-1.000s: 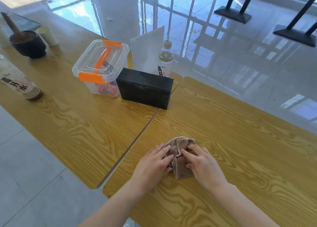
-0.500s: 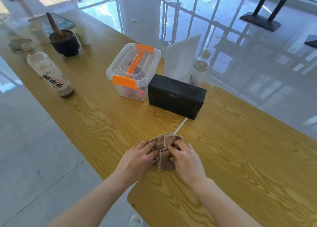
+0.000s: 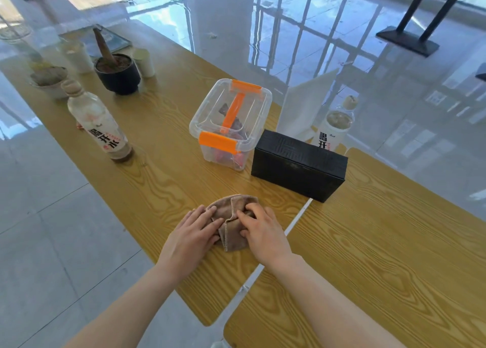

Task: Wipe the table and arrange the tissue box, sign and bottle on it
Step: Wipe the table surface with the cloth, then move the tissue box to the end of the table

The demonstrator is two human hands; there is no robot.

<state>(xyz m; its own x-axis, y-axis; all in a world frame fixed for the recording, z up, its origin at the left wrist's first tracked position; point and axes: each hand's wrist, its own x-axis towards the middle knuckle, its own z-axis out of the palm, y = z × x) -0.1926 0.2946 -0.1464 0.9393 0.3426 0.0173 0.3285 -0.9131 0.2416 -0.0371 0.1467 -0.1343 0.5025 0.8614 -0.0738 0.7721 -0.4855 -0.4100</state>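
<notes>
Both hands on brown cloth [image 3: 228,216], on counter [image 3: 368,242].
Fingers of left hand [image 3: 193,233] lie flat, pressing it; right hand [image 3: 265,233] fingers curl, gripping it.

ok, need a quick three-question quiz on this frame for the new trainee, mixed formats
1. True or false: the left hand and right hand both touch the brown cloth.
2. What stands just left of the black tissue box? A) clear container with orange latches B) a mug C) a plate
3. Fill in: the bottle behind the black tissue box stands beside the white ____.
Key: 1 true; 2 A; 3 sign.
</notes>
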